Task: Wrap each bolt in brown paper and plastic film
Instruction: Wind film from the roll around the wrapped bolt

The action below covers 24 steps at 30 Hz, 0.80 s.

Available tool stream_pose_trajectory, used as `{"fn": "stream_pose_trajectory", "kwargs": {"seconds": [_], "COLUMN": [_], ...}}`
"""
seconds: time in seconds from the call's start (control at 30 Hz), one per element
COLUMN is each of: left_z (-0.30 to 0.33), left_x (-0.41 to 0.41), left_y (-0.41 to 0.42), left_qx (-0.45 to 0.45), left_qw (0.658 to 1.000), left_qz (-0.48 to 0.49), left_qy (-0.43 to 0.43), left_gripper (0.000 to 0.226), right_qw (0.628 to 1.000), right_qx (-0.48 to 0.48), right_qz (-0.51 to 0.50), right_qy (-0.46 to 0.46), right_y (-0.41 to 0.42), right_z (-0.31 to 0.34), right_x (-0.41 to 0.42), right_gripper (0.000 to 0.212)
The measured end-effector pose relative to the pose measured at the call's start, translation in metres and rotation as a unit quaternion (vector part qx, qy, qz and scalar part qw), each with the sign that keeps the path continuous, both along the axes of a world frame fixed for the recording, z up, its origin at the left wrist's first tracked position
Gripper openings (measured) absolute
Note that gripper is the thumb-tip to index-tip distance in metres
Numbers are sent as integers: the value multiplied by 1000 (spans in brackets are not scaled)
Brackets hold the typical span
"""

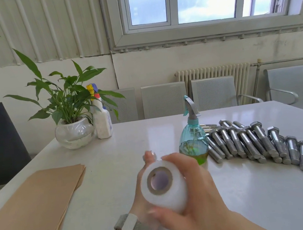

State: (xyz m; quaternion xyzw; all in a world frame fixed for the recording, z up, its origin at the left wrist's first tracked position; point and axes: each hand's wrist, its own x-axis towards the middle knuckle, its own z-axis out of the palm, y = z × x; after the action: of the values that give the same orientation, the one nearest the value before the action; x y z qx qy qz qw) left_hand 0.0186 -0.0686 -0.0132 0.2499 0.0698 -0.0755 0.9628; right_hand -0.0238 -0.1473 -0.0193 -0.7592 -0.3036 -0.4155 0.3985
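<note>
Film roll [163,186]: held above the near edge of the table, core facing up.
Left hand [141,190]: cups roll from behind, fingers curled round it.
Right hand [192,192]: wraps roll, thumb underneath.
Step (a judgement): find the loose film end, peel slowly.
Bolts [255,140]: piled toward right edge.
Brown paper [34,207]: stacked at near-left corner.

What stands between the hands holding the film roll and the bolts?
The teal spray bottle stands just left of the bolts, beyond the right hand. Both hands hold the film roll; a path further right over the table looks unobstructed.
</note>
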Motion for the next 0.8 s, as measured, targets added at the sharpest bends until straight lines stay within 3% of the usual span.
{"fn": "stream_pose_trajectory", "kwargs": {"seconds": [0.03, 0.07, 0.1, 0.17, 0.33, 0.43, 0.53, 0.67, 0.7, 0.8], "left_z": [-5, -12, -12, -9, -15, 3, 26, 45, 43, 28], "left_x": [9, 7, 20, 36, 42, 59, 99, 149, 161, 187], "left_y": [5, 9, 21, 36, 47, 64, 92, 116, 118, 123], "left_qx": [179, 211, 222, 236, 260, 365, 535, 641, 694, 852], "left_qw": [980, 977, 974, 969, 965, 931, 845, 763, 717, 522], "left_qz": [78, 11, -15, -25, -23, 26, 23, 4, 2, 46], "left_qy": [-38, -42, 48, 65, 26, -7, 3, 81, 67, 14], "left_gripper": [18, 26, 35, 44, 43, 40, 38, 23, 27, 30], "right_qw": [998, 992, 987, 983, 983, 959, 943, 939, 939, 940], "right_qx": [23, 40, 49, 57, 103, 168, 200, 194, 189, 183], "right_qz": [64, 118, 150, 166, 24, -27, -49, -64, -66, -66], "right_qy": [-5, 4, 23, 60, 147, 226, 260, 277, 281, 279], "right_y": [-2, -3, -4, -5, -13, -23, -28, -26, -26, -26], "right_z": [0, 0, 0, -2, -9, -17, -21, -24, -24, -26], "right_x": [-3, -7, -11, -14, 1, 12, 24, 33, 34, 39], "right_gripper": [63, 57, 53, 57, 52, 49, 51, 58, 59, 61]}}
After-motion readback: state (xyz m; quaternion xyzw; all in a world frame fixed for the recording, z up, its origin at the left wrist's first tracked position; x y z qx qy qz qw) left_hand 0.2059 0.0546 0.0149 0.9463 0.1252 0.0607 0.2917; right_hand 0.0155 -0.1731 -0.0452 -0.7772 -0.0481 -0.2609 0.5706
